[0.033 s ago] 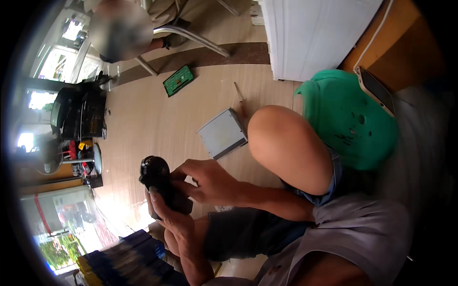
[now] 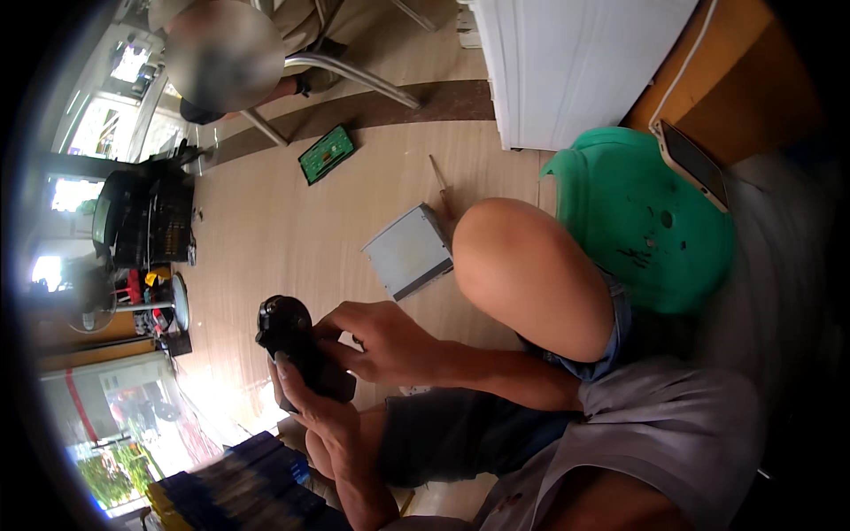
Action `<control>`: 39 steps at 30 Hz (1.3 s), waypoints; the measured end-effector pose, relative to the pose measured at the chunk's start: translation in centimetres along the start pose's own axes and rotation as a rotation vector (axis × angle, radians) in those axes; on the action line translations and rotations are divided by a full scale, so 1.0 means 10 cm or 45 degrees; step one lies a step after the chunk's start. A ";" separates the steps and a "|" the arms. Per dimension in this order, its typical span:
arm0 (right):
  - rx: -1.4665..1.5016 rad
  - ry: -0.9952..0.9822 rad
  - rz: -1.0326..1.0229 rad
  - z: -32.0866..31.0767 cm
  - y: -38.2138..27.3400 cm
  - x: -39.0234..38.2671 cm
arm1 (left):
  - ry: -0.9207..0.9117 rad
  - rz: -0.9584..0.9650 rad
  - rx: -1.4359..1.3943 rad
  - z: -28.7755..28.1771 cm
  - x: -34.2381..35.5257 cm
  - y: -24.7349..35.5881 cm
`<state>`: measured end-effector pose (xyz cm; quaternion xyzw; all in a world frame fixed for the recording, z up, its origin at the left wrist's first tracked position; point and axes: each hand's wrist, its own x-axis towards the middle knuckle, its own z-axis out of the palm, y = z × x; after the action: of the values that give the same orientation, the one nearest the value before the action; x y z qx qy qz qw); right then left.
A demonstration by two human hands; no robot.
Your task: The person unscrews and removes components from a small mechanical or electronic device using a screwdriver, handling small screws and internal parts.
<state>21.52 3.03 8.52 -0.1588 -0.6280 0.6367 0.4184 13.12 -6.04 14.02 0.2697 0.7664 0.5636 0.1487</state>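
Observation:
A black device (image 2: 301,350) with a rounded head and a boxy lower body is held up in front of me; its exact kind does not show. My left hand (image 2: 310,398) wraps round its lower part from the near side, thumb along the body. From the right, my right hand (image 2: 372,336) reaches across with bent fingers closed against the device's side. Its fingertips are partly hidden there. Beyond the hands, a grey metal box (image 2: 407,250) lies on the floor, and near it a screwdriver (image 2: 442,188).
A green circuit board (image 2: 327,154) lies on the floor farther off. At right stands a green plastic stool (image 2: 611,203) with a phone (image 2: 695,164) on a white cable. A white cabinet (image 2: 575,71) rises behind. Another person sits by a metal-legged chair (image 2: 363,80).
The whole view has shifted slightly. Both hands keep the same hold on the black device.

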 end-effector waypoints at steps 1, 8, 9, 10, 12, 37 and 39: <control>0.031 -0.011 0.021 -0.01 -0.02 -0.01 | -0.014 0.056 0.122 -0.04 0.00 -0.02; -0.005 0.030 -0.079 0.01 0.01 -0.01 | -0.047 -0.121 -0.197 0.00 0.03 -0.02; 0.002 0.038 -0.100 0.01 0.02 -0.01 | -0.023 -0.135 -0.204 0.01 0.03 -0.03; 0.009 0.047 -0.121 0.01 0.03 -0.01 | 0.000 -0.149 -0.211 0.02 0.03 -0.04; 0.008 0.057 -0.161 0.00 0.03 0.00 | 0.013 -0.133 -0.236 0.02 0.06 -0.08; -0.139 -0.022 -0.075 0.07 0.01 0.02 | 0.079 -0.107 -0.247 0.11 0.03 -0.01; -0.146 -0.026 -0.130 0.06 0.06 0.01 | 0.047 -0.091 -0.262 0.10 0.03 -0.04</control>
<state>20.81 2.77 8.10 -0.1438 -0.6749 0.5789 0.4343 13.30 -5.13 13.37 0.2152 0.7162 0.6386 0.1815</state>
